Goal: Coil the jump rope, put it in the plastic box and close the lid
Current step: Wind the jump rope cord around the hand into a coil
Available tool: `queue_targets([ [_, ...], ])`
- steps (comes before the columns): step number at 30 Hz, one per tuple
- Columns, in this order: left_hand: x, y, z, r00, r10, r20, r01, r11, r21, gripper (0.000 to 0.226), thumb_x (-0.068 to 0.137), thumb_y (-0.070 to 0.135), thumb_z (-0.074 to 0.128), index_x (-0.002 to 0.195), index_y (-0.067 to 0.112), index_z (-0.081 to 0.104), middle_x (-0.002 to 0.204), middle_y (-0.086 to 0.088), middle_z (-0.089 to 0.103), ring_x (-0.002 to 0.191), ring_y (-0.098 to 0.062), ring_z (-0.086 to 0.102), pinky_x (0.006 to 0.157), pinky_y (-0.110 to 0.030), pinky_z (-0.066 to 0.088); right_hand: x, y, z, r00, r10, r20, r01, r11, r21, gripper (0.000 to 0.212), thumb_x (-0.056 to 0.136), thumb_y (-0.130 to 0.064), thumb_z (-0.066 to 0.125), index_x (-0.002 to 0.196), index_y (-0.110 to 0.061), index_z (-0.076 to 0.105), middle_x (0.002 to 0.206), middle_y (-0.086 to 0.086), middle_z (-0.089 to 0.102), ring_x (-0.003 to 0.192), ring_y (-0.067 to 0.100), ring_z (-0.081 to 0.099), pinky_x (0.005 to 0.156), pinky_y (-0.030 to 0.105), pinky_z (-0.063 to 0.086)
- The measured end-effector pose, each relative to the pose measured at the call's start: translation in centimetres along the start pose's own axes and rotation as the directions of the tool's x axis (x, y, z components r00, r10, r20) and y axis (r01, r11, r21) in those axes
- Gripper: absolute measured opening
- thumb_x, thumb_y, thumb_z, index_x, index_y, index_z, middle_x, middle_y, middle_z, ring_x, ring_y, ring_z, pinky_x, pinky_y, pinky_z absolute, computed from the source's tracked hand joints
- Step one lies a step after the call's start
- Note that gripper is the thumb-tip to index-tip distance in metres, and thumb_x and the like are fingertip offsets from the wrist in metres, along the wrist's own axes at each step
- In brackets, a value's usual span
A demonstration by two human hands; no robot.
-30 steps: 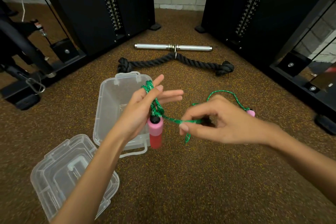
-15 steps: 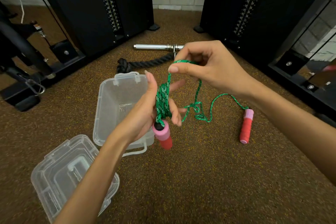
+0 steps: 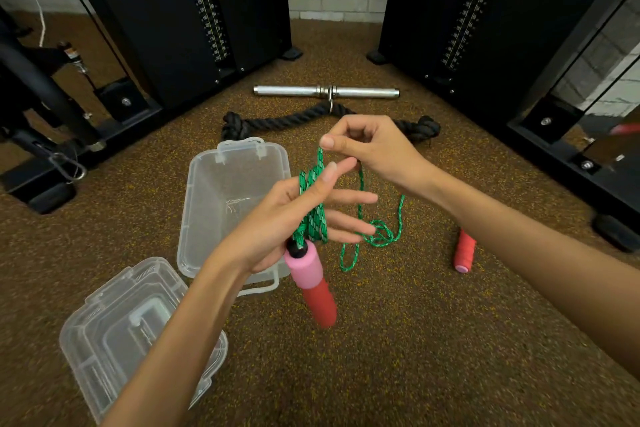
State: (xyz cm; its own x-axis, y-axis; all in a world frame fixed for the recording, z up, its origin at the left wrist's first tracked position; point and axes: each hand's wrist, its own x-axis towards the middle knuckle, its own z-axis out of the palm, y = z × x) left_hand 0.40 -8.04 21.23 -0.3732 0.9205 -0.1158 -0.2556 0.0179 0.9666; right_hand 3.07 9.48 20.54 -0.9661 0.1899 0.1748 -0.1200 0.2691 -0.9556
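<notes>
Several turns of the green jump rope [image 3: 313,215] are wound around my left hand [image 3: 294,215], whose fingers are spread. One pink and red handle [image 3: 313,284] hangs below that hand. Just above, my right hand [image 3: 370,149] pinches the rope between thumb and finger. The loose rope trails down to a small tangle [image 3: 379,236] on the floor, and the second handle [image 3: 464,251] lies on the floor to the right. The clear plastic box [image 3: 194,204] stands open on the floor behind my left hand. Its clear lid [image 3: 114,326] lies separately at the lower left.
A black thick rope attachment [image 3: 277,121] and a steel bar [image 3: 325,92] lie on the brown floor beyond the box. Black weight-stack towers [image 3: 194,10] stand at left and right, with machine frames along both sides.
My right hand has carried the rope from the right up and over my left hand, adding turns to the coil. The second handle has been dragged closer and lies flat on the floor.
</notes>
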Motion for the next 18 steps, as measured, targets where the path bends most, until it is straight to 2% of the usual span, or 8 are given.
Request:
queue_targets([
  [4,0.0,-0.4,-0.2,0.999,-0.033,-0.005,0.033,0.999,0.004,0.053,0.088,0.037,0.041,0.137,0.018,0.042,0.115,-0.005,0.069,0.086,-0.033,0.072,0.069,-0.034,0.060,0.0,1.1,0.4,0.998,0.063,0.015,-0.064,0.996,0.063,0.014,0.082,-0.025,0.068,0.075,-0.013,0.065,0.065,0.012,0.052,0.058,0.023,0.040,0.054,0.029,0.032],
  [7,0.0,-0.5,-0.5,0.999,-0.045,-0.014,0.045,0.999,-0.001,0.050,0.089,0.036,0.041,0.135,0.018,0.046,0.115,-0.005,0.070,0.082,-0.034,0.072,0.068,-0.035,0.060,-0.1,1.5,0.6,0.994,0.101,0.035,-0.104,0.990,0.099,0.021,0.075,-0.032,0.068,0.074,-0.011,0.065,0.055,-0.004,0.053,0.052,0.009,0.043,0.052,0.023,0.035],
  [12,0.2,-0.4,-0.3,0.999,-0.042,-0.007,0.042,0.997,-0.060,0.040,0.091,0.031,0.041,0.126,0.017,0.055,0.112,-0.009,0.070,0.078,-0.034,0.073,0.062,-0.032,0.059,-0.1,2.0,1.1,0.992,0.120,0.048,-0.126,0.979,0.163,0.019,0.075,-0.032,0.066,0.066,-0.016,0.062,0.062,0.000,0.053,0.056,0.009,0.043,0.053,0.020,0.036],
  [14,0.2,-0.2,-0.2,1.000,-0.026,-0.011,0.025,0.995,-0.092,0.038,0.092,0.029,0.040,0.124,0.015,0.056,0.112,-0.010,0.070,0.081,-0.033,0.072,0.062,-0.032,0.060,-0.2,2.6,1.4,0.990,0.134,0.052,-0.142,0.971,0.195,0.024,0.082,-0.027,0.064,0.058,-0.022,0.062,0.057,-0.006,0.054,0.054,0.007,0.043,0.053,0.020,0.035],
  [16,0.3,-0.1,-0.2,1.000,-0.014,-0.025,0.011,0.993,-0.117,0.039,0.091,0.029,0.040,0.124,0.015,0.056,0.114,-0.009,0.070,0.085,-0.032,0.072,0.062,-0.033,0.060,-0.3,3.4,1.7,0.988,0.151,0.044,-0.157,0.969,0.191,0.041,0.091,-0.018,0.057,0.052,-0.026,0.062,0.053,-0.013,0.055,0.053,0.002,0.047,0.053,0.015,0.038],
  [18,0.4,-0.1,-0.3,0.999,-0.003,-0.040,-0.002,0.992,-0.126,0.041,0.090,0.030,0.041,0.124,0.014,0.056,0.116,-0.009,0.069,0.089,-0.033,0.071,0.063,-0.033,0.060,-0.6,4.2,2.0,0.987,0.156,0.034,-0.159,0.970,0.181,0.046,0.095,-0.013,0.053,0.054,-0.029,0.066,0.055,-0.014,0.057,0.055,0.004,0.047,0.053,0.017,0.038],
])
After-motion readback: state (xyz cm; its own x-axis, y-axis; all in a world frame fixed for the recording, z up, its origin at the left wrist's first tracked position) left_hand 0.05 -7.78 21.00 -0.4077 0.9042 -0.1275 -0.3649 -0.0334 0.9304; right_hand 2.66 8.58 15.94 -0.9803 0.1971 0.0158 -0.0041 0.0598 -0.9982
